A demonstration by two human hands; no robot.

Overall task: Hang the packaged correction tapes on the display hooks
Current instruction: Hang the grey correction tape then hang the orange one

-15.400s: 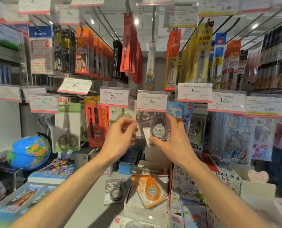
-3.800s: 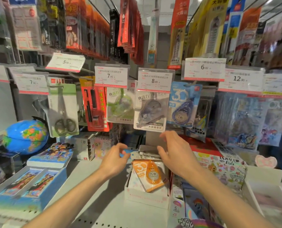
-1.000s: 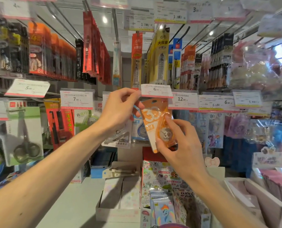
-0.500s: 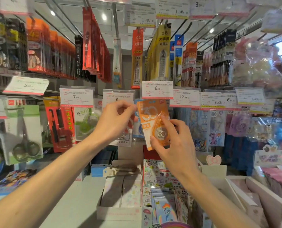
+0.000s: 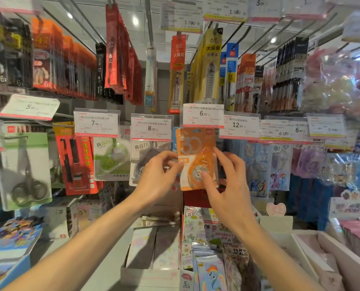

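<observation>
Over on the left the scissors pack (image 5: pixel 26 171) and the red pen pack (image 5: pixel 75 158) hang blurred, then the green tape pack (image 5: pixel 112 159) under the 7.90 tag, and the grey tape pack (image 5: pixel 142 162) under the 8.00 tag, half covered by the left hand (image 5: pixel 157 179). That hand has dropped from the top edge of the card, where it was a second ago, and now its curled fingertips just pinch the left edge of the orange correction tape pack (image 5: pixel 196 160). The big change: the pack has swung from tilted to upright, and its top has slid up behind the 6.00 price tag (image 5: pixel 203 115), in front of a blue pack (image 5: pixel 174 141) of which only a sliver shows. I'd judge it is on the hook or very nearly so, with only letting go left. The right hand (image 5: pixel 227 181) is loose, fingers spread, with the forefinger along the right edge and the thumb pressed on the clear bubble, steadying more than gripping. What can't be seen is the hook itself and the card's hanging hole; the tag hides both, so whether it is truly threaded is unclear. The price tags' small print is unreadable, and the open white box (image 5: pixel 151 274) below is partly cut off by the arms.
</observation>
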